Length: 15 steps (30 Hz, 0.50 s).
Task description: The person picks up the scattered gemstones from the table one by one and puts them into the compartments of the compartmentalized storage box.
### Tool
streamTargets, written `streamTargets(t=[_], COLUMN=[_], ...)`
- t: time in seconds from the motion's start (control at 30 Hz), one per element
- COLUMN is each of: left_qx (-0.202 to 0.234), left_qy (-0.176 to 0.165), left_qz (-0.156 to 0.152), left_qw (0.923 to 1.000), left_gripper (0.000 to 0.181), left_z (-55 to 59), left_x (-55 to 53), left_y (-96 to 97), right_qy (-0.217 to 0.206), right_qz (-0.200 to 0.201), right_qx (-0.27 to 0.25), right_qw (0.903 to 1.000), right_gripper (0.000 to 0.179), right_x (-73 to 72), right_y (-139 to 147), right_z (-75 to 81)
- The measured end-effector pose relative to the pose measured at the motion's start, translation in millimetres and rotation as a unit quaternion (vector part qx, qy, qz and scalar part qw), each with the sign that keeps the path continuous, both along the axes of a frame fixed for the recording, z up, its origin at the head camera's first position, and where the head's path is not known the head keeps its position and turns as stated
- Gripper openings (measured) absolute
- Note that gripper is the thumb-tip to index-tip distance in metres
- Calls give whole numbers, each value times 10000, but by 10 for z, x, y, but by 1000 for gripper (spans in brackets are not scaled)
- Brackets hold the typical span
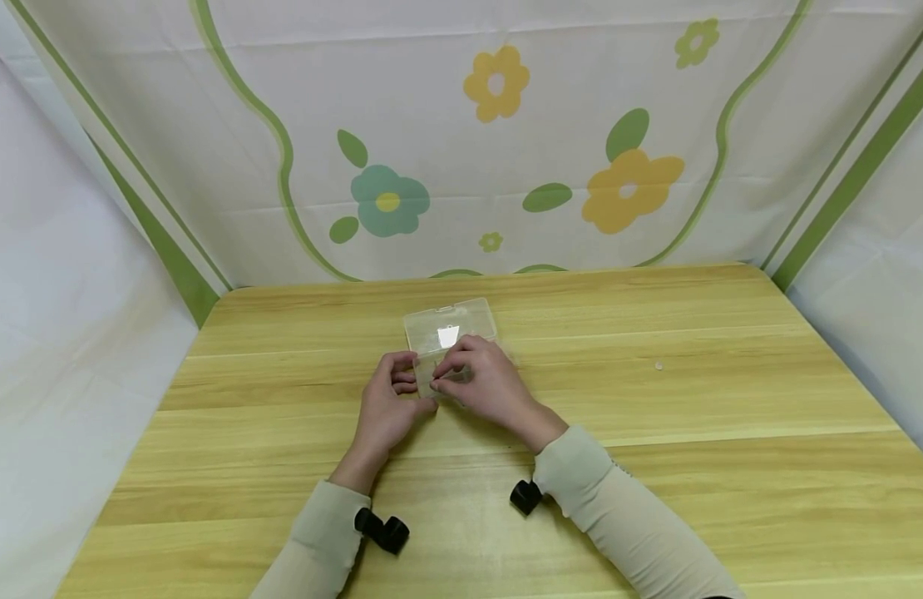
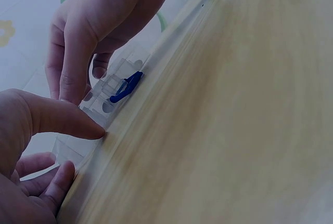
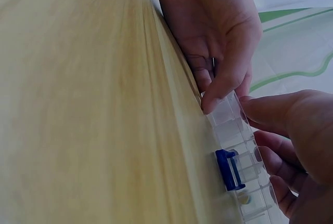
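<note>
A clear plastic compartment box [image 1: 422, 331] lies on the table with its lid raised toward the back. At its left end my left hand [image 1: 387, 408] grips the box, thumb at the front and fingers behind. Over the compartments, my right hand [image 1: 491, 384] has curled fingers, thumb and index tips close together; I cannot tell whether something small is pinched there. A blue latch [image 3: 229, 171] sits on the box's front side in the right wrist view. One compartment there contains a small pale yellowish piece [image 3: 244, 199].
On the wooden table [image 1: 731, 499], a tiny whitish piece [image 1: 658, 366] lies well to the right of the box. A white cloth backdrop [image 1: 431, 125] printed with flowers rises behind the table's far edge. Black wrist cameras sit at both sleeves.
</note>
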<state>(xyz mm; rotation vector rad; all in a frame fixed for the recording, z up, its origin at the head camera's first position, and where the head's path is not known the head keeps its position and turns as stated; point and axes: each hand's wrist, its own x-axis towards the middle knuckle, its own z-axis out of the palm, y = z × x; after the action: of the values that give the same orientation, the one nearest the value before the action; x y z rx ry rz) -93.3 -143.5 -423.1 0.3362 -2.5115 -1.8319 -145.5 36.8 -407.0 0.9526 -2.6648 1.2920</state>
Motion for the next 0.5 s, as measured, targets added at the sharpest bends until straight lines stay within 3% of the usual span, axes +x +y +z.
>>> streamTargets(t=[0.5], left_qx=[15], left_qy=[17], left_qz=[2], left_qw=[10000], left_gripper=[74], left_z=[8], left_x=[8], left_y=[-1], right_qy=[53], right_qz=[-36], right_qx=[34], right_qw=[10000], right_gripper=[7], right_x=[-5], right_y=[-4], right_z=[-31])
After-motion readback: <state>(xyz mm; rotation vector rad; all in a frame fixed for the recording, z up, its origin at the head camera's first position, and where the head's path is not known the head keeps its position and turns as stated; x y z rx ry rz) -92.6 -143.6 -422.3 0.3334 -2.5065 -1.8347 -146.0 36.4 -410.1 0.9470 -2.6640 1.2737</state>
